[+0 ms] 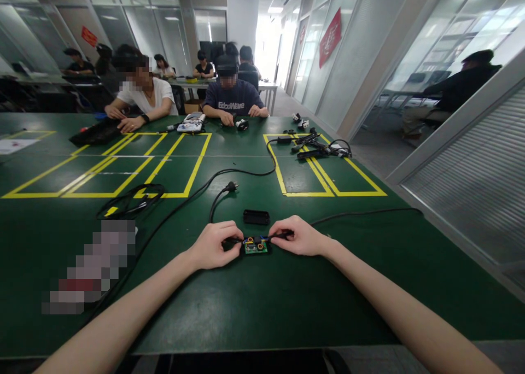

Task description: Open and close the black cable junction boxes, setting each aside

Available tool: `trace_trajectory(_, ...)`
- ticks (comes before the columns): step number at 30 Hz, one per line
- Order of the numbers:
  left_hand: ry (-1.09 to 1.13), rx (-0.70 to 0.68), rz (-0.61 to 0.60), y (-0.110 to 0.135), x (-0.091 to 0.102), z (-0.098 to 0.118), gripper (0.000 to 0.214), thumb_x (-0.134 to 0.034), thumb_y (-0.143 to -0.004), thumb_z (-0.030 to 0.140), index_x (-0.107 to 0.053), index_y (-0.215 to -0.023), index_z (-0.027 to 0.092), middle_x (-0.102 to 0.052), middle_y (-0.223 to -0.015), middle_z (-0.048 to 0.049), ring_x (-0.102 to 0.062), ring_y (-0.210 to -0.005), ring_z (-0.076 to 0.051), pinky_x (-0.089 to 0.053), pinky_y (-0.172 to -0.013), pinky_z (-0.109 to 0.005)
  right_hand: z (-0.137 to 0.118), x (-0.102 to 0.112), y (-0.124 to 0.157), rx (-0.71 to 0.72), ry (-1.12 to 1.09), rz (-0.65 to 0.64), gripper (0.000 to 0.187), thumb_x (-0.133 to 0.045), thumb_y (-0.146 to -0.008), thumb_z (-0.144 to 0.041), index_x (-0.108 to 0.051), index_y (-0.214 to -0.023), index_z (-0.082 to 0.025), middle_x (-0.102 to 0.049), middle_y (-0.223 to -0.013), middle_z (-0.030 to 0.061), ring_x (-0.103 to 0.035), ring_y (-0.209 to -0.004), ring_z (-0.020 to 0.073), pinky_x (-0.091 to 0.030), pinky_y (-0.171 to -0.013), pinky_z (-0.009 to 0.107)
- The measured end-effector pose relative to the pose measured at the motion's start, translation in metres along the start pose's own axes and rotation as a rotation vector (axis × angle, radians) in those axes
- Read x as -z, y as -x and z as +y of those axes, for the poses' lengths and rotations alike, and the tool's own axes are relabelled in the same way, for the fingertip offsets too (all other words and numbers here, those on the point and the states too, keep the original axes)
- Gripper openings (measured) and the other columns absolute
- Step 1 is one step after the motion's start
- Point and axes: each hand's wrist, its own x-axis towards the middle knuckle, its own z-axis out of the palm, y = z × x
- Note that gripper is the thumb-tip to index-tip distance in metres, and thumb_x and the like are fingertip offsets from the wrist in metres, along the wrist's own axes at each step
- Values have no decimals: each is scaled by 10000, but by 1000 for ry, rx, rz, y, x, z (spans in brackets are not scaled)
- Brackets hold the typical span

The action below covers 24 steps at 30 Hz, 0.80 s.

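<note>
A small green circuit board [256, 247] with copper-wound coils lies between my two hands, seemingly in a black casing half. Thin blue and yellow wires show at its ends. My left hand [219, 245] pinches a black cable at the board's left end. On the opposite side, my right hand [297, 236] grips another black cable [283, 235] close to the board. Just beyond the board rests a black plastic case half [256, 216], its hollow side up. A power plug [231, 187] on a short cord lies past my left hand.
Yellow tape rectangles [328, 194] mark the green table [229, 308]. Black cables and adapters [318, 147] are piled at the far right. A coiled cable [131, 202] and a blurred object [96, 264] lie left. Two people [233, 92] sit across the table, handling items.
</note>
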Motion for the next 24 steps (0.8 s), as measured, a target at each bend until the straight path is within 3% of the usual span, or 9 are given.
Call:
trace_trajectory(8,-135,158,22,-2,-6,-4,142,-596,-936,217,-735,-960,210,-693,-874,-13,-636,-683,-131,-481,-626,-234,5,-1,-3,-41,127,69,141,-644,-926,-290,-734,-950,-185,-662,-693,-5,-536,-557,113,-409,-592,233)
trace_trajectory(12,-117,133,20,-1,-5,-4,155,-594,-943,222,-745,-975,212,-708,-892,-20,-659,-719,-144,-497,-640,-243,7,0,-1,-41,116,62,132,-647,-921,-289,-722,-981,-199,-629,-665,-26,-532,-547,117,-422,-595,239)
trace_trajectory(18,-97,38,20,-1,-4,-5,166,-588,-963,212,-754,-963,204,-726,-882,-52,-670,-829,-190,-540,-732,-299,10,0,1,16,93,29,214,-813,-812,-347,-724,-945,-204,-716,-854,26,-624,-656,149,-477,-594,247)
trace_trajectory(24,-161,45,32,-2,-3,-6,206,-557,-1000,212,-741,-911,194,-709,-927,-66,-657,-874,-197,-546,-761,-307,9,-1,-1,133,269,71,129,-678,-941,-301,-739,-1022,-220,-738,-930,68,-696,-824,204,-528,-720,297)
